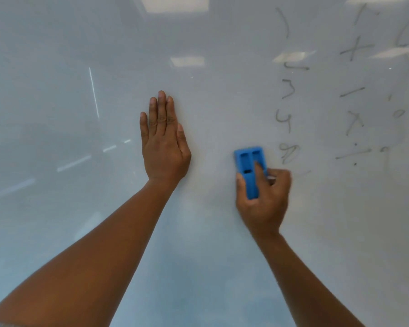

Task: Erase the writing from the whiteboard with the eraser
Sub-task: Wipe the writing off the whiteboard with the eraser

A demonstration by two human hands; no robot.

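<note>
A glossy whiteboard (210, 267) fills the view. Dark marker writing (287, 119) runs in columns down its right side, with more signs (352, 90) farther right. My right hand (265, 197) grips a blue eraser (249, 166) and presses it flat on the board, just left of the lowest written figure. My left hand (164, 142) lies flat on the board, fingers together and pointing up, left of the eraser and holding nothing.
Ceiling lights (187, 61) reflect in the board's surface. The left half of the board carries no writing, only faint reflections and a thin bright line (93, 90).
</note>
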